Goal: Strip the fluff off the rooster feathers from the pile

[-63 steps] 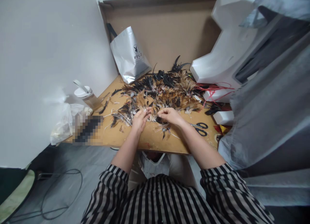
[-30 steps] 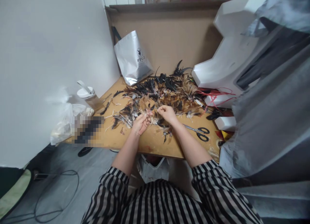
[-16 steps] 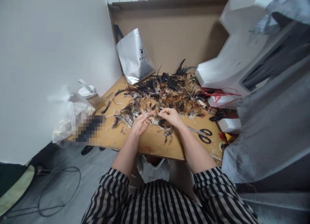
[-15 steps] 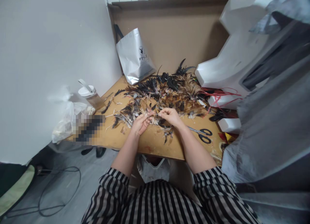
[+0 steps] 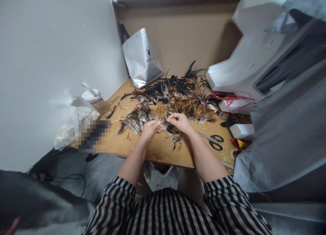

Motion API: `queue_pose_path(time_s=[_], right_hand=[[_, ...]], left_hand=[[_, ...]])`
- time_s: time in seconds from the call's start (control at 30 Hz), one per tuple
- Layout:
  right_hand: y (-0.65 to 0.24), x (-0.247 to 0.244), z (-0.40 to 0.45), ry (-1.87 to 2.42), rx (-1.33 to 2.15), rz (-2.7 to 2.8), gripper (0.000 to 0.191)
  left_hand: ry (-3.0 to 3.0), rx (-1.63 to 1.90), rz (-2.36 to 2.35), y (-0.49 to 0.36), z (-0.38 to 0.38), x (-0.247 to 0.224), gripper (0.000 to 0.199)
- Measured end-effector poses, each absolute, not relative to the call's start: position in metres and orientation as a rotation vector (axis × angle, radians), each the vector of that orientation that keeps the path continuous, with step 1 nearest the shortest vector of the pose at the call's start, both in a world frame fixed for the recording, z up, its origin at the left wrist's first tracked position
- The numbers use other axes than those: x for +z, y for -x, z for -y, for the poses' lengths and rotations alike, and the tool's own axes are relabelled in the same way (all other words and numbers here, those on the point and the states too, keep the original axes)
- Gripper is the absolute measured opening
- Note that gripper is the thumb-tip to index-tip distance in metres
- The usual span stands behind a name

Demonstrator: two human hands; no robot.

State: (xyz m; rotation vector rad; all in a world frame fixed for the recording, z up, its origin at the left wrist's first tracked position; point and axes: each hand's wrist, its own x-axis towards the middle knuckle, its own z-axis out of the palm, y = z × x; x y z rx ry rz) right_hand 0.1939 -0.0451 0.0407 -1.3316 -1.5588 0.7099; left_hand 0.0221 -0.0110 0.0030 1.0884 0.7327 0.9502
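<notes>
My left hand [image 5: 152, 129] is closed in a pinch just above the near edge of a spread of feathers. Right beside it, my right hand [image 5: 180, 122] also pinches, thumb against forefinger, with a small gap between the two hands. What either pinch holds is too small to make out. Brown feathers [image 5: 189, 110] in small tufts lie directly behind the fingers, and black feathers [image 5: 158, 89] lie farther back. A small dark tuft [image 5: 176, 140] rests on the table below my right hand. Scissors [image 5: 212, 141] with black handles lie beside my right forearm.
On the wooden table [image 5: 168, 155], a silver bag [image 5: 142, 58] leans at the back. A lidded cup [image 5: 95, 101] and a plastic bag [image 5: 68, 128] stand left. Red strings [image 5: 233, 98] and white foam [image 5: 229, 74] are at right. A person's dark clothing [image 5: 38, 201] shows lower left.
My left hand has turned slightly and its fingers have drawn together; the thin strand between the hands no longer shows. My right hand has barely moved. A person in dark clothing has appeared at lower left.
</notes>
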Motion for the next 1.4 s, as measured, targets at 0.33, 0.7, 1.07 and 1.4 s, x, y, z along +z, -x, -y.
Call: queue_pose_path(time_s=[0.33, 0.7, 1.07, 1.4], right_hand=[[-0.192, 0.044, 0.047, 1.336, 0.673, 1.563, 0.026], [-0.198, 0.05, 0.051, 1.391, 0.832, 1.577, 0.03], [-0.198, 0.043, 0.049, 1.412, 0.647, 1.693, 0.026], [-0.194, 0.045, 0.049, 1.387, 0.484, 1.767, 0.019]], left_hand=[[-1.172, 0.897, -0.736, -0.022, 0.014, 0.006, 0.026], [-0.945, 1.161, -0.738, -0.016, 0.005, 0.007, 0.027], [-0.894, 0.862, -0.658, -0.015, 0.013, 0.012, 0.016], [-1.007, 0.9, -0.719, -0.021, 0.013, 0.003, 0.022]])
